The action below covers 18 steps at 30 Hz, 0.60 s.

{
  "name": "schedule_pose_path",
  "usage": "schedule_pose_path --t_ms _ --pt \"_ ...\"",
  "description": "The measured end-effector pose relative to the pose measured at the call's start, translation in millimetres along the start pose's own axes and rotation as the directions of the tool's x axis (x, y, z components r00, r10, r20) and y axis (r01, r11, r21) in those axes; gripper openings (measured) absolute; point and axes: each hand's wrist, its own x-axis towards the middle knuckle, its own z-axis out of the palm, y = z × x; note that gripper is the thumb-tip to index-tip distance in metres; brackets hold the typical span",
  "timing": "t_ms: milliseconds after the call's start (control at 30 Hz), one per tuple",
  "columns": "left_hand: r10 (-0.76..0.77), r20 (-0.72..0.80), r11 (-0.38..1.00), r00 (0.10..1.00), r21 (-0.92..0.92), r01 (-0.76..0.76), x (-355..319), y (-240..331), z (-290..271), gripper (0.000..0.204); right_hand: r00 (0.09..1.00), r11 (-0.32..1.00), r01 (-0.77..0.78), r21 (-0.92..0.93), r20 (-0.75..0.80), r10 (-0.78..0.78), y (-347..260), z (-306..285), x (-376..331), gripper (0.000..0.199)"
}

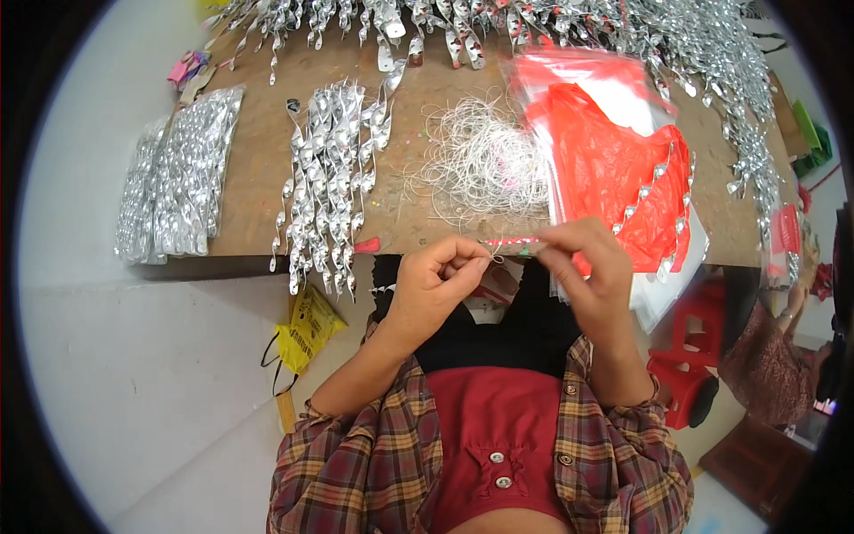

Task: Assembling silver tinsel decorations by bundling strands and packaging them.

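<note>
My left hand is just past the table's near edge, thumb and fingers pinched on a thin white string. A small loop of string shows at its fingertips. To its right, my right hand is slightly smeared by motion, its thumb and fingers bent toward each other; what they hold, if anything, I cannot make out. A loose tangle of white string lies on the table beyond both hands. Nearest the right hand is a red plastic bag with twisted silver strips on top.
Several twisted silver strips lie left of the string and overhang the edge. Packed silver strips sit farther left. More silver strips heap along the back. Clear plastic bags overhang at right. Another person and red stools are at right.
</note>
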Motion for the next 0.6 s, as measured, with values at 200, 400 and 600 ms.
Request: schedule_pose_path --t_ms 200,400,600 --pt "0.176 -0.028 0.981 0.984 0.082 -0.173 1 -7 8 0.01 0.931 0.887 0.364 -0.283 0.153 -0.333 5 27 2 0.027" --pt "0.363 -0.065 0.895 0.929 0.3 -0.329 -1 -1 12 0.009 0.952 0.908 0.302 -0.29 0.149 -0.269 19 31 2 0.02" --pt "0.132 -0.019 0.989 0.991 0.066 -0.131 0 -5 12 0.013 0.907 0.667 -0.42 0.616 0.249 0.341 17 30 -4 0.008"
